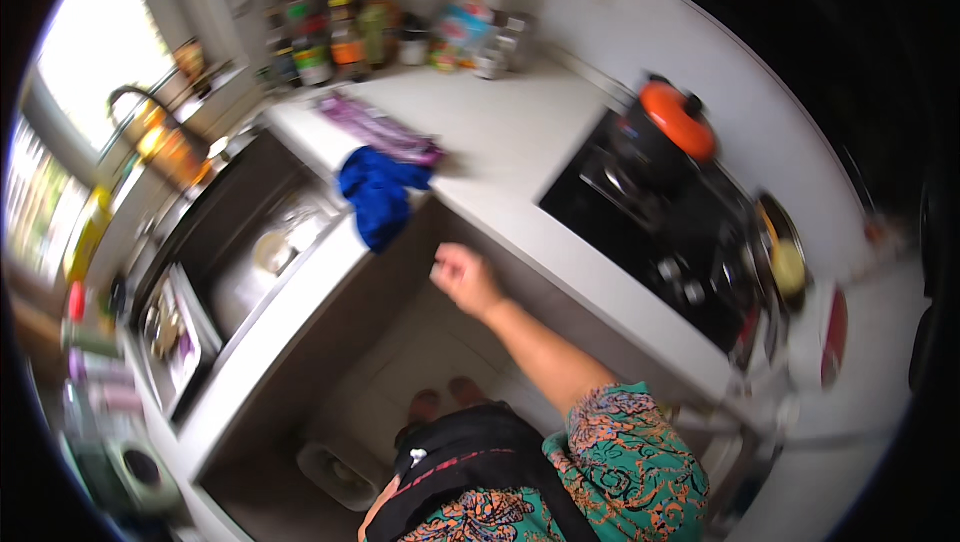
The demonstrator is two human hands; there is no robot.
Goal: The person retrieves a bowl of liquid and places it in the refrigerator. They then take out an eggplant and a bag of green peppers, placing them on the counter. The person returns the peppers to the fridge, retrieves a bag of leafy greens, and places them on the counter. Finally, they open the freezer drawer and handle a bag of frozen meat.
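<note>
My right hand [466,281] is held above the floor, close to the inner corner of the white countertop [495,189]. Its fingers look curled, and blur hides whether anything is between them. Just beyond it, a crumpled blue cloth [382,201] lies over the counter corner and hangs past the edge, apart from the hand. A purple plastic package [382,129] rests behind the cloth and meets it. My left hand is out of view.
A sink [240,272] holds a small pale bowl [274,253]; a dish rack [191,317] sits at its near end. Bottles [345,39] line the back. On the right, a black hob [600,204] carries an orange-lidded pot [677,120]. A bin [341,474] stands low left.
</note>
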